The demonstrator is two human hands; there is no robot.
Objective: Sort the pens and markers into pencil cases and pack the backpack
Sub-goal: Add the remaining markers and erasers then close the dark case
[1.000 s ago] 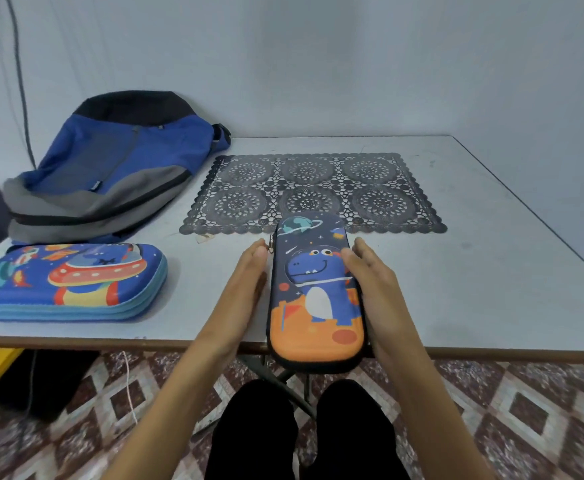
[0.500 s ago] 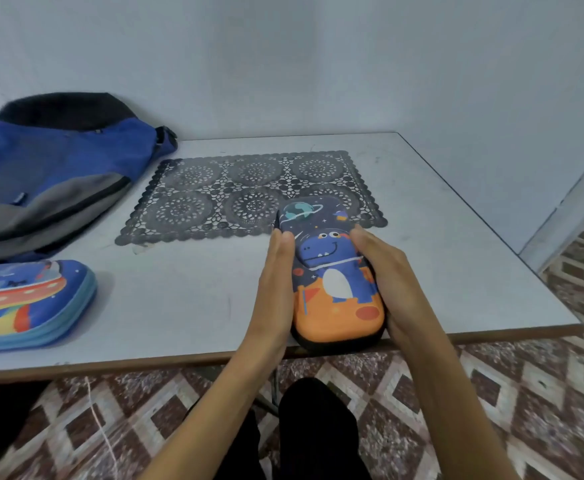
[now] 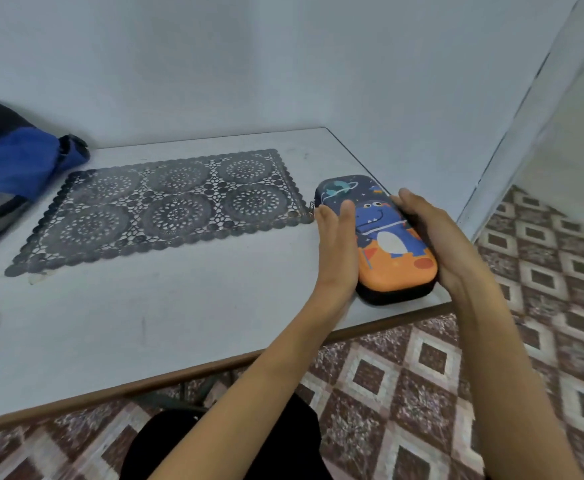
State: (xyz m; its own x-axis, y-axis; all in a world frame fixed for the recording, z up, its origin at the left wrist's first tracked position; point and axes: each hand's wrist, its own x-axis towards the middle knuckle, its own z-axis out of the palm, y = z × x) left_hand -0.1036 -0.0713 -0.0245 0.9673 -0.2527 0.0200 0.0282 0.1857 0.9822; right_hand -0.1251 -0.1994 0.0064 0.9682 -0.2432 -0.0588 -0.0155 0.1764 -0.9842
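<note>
Case [image 3: 392, 251] sits btwn the hands on the bench [image 3: 179, 323]. L hand [image 3: 337, 244] presses flat; R hand [image 3: 434, 237] wraps it.

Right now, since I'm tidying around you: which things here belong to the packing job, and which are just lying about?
Part of the job:
dinosaur pencil case, between left hand and right hand
blue backpack, at the table's left end

Just lying about:
lace placemat, on the table
</note>
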